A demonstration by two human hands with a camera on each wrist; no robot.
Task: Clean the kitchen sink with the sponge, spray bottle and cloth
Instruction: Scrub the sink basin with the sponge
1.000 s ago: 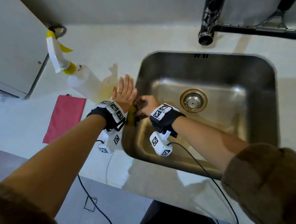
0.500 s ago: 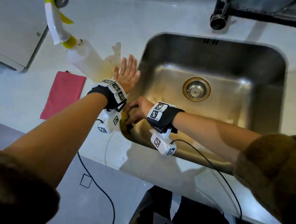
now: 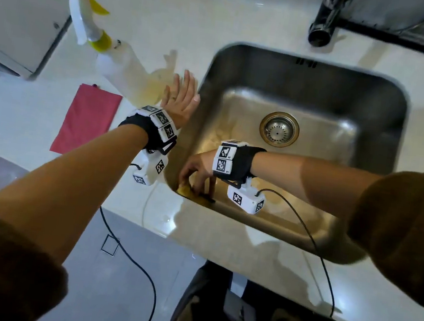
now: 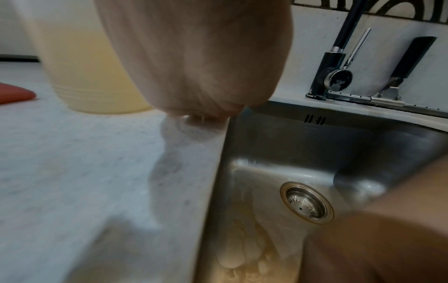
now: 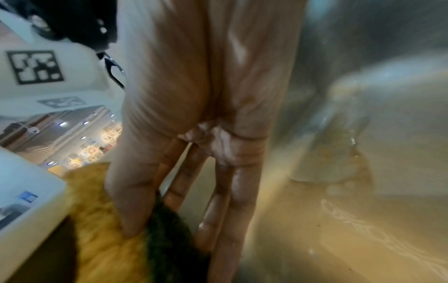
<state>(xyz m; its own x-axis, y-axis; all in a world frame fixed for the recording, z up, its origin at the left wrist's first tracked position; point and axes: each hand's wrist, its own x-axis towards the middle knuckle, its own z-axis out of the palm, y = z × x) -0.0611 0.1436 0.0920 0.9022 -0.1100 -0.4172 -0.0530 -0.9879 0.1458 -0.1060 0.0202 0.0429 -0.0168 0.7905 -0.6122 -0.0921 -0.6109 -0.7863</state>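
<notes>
The steel sink (image 3: 311,73) is set into a pale counter, its round drain (image 3: 279,128) in the middle. My right hand (image 3: 196,170) grips a yellow sponge (image 3: 184,190) with a dark scouring side, pressed against the sink's near-left inner corner. In the right wrist view the thumb and wet, soapy fingers (image 5: 232,191) pinch the sponge (image 5: 106,239). My left hand (image 3: 180,97) rests flat with straight fingers on the counter at the sink's left rim. The spray bottle (image 3: 125,76) with a yellow collar stands just left of that hand. A pink cloth (image 3: 87,119) lies flat further left.
A black faucet (image 3: 323,21) and a dark rail stand behind the sink. A grey cabinet (image 3: 18,8) sits at the far left. Cables hang from both wrist cameras over the counter's front edge (image 3: 222,239). Soapy streaks cover the sink floor (image 5: 363,220).
My right hand has slid the sponge along the sink's left wall toward the near-left corner. The left hand has stayed flat on the counter by the rim.
</notes>
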